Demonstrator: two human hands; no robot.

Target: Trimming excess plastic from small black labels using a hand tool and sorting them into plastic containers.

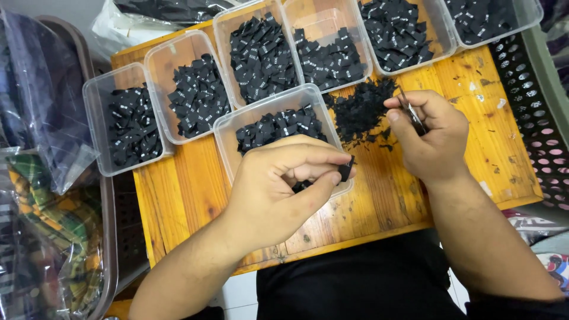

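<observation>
My left hand (278,186) pinches a small black fabric label (345,170) between thumb and fingers, over the near edge of a clear plastic tub (228,139) holding black labels. My right hand (430,133) is closed around small metal scissors (410,112), right beside a loose pile of black label scraps (360,109) on the wooden board (462,83). The two hands are a short gap apart.
Several more clear tubs of black labels (198,95) line the back of the board. Bagged plaid fabric (41,225) lies at the left. A perforated plastic basket (533,89) stands at the right. Dark clothing (355,278) covers my lap below the board.
</observation>
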